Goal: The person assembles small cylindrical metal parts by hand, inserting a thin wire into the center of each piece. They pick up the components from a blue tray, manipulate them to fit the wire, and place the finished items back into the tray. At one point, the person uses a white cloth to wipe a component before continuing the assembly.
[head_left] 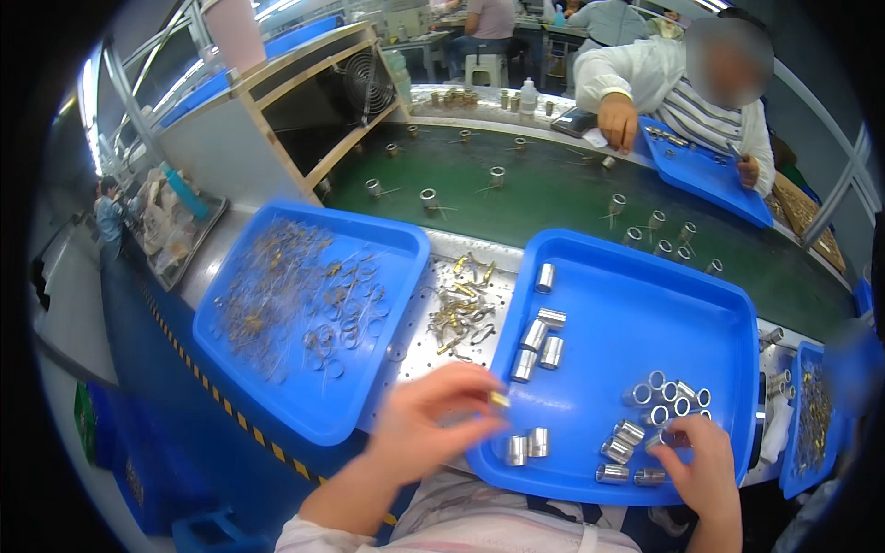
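My left hand (429,419), a little blurred, is closed with a small brass-coloured piece (499,399) pinched at its fingertips, above the near-left rim of a blue tray (636,313). In that tray's near-right part, my right hand (702,461) has thumb and fingers closed on a short metal sleeve (656,441), partly hidden by the hand. Beside it several shiny sleeves (630,431) lie on their sides or stand on end. More sleeves (551,352) rest along the tray's left side. Left of the tray, small brass and steel clips (461,309) form a loose pile on the perforated metal table.
A second blue tray (410,241) at left holds thin wires and rings. Beyond, a green conveyor belt (553,198) carries upright sleeves with wires. Across it, a co-worker's hand (618,122) is near another blue tray (758,214). A wooden frame (277,138) stands at far left.
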